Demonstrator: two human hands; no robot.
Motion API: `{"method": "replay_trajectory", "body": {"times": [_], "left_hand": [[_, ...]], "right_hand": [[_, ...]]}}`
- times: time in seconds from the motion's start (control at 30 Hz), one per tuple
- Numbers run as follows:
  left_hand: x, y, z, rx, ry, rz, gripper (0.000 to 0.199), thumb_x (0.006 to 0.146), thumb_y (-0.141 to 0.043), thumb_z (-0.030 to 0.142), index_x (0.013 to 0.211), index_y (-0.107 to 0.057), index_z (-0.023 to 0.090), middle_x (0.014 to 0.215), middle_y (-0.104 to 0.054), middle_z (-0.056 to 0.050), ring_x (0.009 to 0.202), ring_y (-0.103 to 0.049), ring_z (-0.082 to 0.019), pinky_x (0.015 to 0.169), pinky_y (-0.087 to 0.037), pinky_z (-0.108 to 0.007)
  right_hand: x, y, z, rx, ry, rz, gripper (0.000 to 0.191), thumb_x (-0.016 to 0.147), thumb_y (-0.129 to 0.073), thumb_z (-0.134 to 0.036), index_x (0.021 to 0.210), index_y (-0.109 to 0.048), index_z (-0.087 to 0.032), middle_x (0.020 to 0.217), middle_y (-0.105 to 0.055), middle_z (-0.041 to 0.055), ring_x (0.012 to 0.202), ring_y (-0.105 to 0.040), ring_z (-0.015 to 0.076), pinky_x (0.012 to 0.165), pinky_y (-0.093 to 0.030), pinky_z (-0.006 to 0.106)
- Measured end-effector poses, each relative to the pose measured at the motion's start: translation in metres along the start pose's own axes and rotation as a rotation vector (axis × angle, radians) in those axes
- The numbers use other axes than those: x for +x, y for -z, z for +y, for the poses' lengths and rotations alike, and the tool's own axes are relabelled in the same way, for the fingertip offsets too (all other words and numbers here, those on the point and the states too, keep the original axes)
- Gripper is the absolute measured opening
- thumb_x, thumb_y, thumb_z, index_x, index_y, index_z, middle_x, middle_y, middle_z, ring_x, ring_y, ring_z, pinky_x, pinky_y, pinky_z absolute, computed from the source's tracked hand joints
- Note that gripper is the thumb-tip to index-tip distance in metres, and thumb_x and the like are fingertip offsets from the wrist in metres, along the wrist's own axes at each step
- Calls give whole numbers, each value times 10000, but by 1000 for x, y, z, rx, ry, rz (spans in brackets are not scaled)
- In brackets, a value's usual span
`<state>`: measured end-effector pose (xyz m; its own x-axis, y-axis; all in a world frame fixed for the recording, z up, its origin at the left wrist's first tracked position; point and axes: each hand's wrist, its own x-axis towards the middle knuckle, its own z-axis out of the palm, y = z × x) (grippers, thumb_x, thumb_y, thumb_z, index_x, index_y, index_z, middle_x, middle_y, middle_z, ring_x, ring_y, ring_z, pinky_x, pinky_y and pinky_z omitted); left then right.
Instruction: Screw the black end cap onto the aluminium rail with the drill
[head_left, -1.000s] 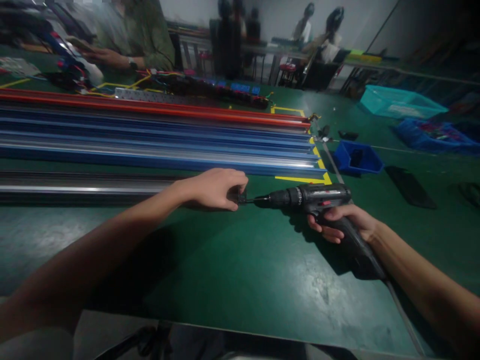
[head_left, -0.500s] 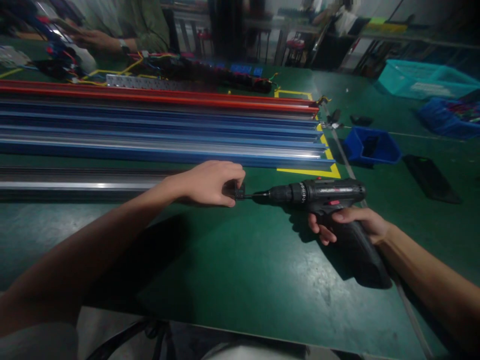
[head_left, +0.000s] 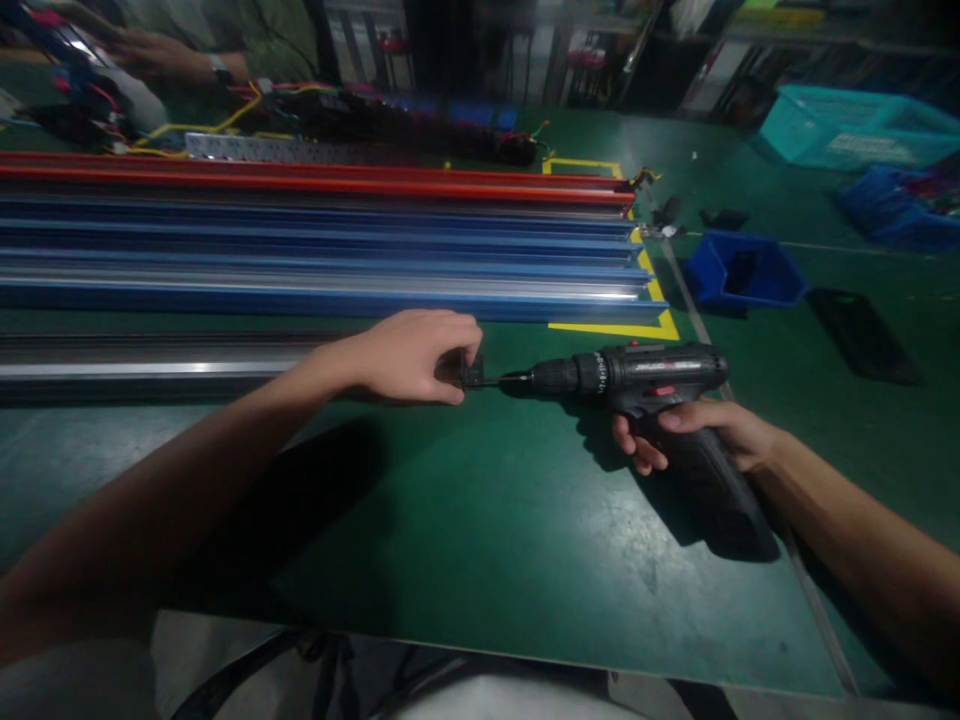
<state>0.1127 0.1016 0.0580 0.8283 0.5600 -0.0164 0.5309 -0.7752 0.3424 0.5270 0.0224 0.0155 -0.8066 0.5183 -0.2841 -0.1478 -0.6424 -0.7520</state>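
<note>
My right hand (head_left: 675,435) is wrapped round the grip of a black cordless drill (head_left: 660,375), which lies level and points left. Its thin bit (head_left: 491,381) reaches a small black end piece (head_left: 472,372) at the end of a dark grey metal profile (head_left: 165,365). My left hand (head_left: 420,355) is closed over that end, thumb and fingers on either side of the black end piece. The hand hides most of the join, so I cannot tell how deep the bit sits.
Blue profiles (head_left: 337,270) and a red one (head_left: 337,180) lie behind, inside yellow tape (head_left: 615,328). At right are a blue bin (head_left: 742,270), a dark flat device (head_left: 862,335) and a teal basket (head_left: 855,125). A person's hand (head_left: 165,55) shows at the far left.
The whole view has shifted slightly. Both hands, the drill and the profile keep nearly the same positions relative to one another, with the bit still at the end piece.
</note>
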Motion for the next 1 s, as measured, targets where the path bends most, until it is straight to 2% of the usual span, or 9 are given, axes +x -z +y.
{"method": "replay_trajectory", "body": {"times": [0.53,0.83,1.0], "left_hand": [[1,-3,-2,39,-3,0,326,852,-812,463,1009,-626,245,1067,-692,-25,977,-629,-234,780,-367,-332],[1,-1,0,38,10,-9,320,845,-820,441,1001,-626,239,1057,-681,-20,972,-621,-227,784,-366,-334],[1,-2,-1,40,-4,0,318,841,-820,438,997,-626,240,1045,-672,-18,960,-617,-223,766,-358,-333]], "right_hand": [[-1,-1,-3,-56,-33,72,345,937,-769,-298,1209,-843,-98,1060,-803,125,789,-723,169,863,-658,345],[1,-1,-4,12,-32,50,424,937,-759,-252,1329,-813,-99,1220,-829,155,910,-780,189,912,-649,316],[0,-6,-6,10,-47,95,345,901,-782,-233,1209,-850,-93,1068,-837,125,809,-759,164,849,-650,302]]}}
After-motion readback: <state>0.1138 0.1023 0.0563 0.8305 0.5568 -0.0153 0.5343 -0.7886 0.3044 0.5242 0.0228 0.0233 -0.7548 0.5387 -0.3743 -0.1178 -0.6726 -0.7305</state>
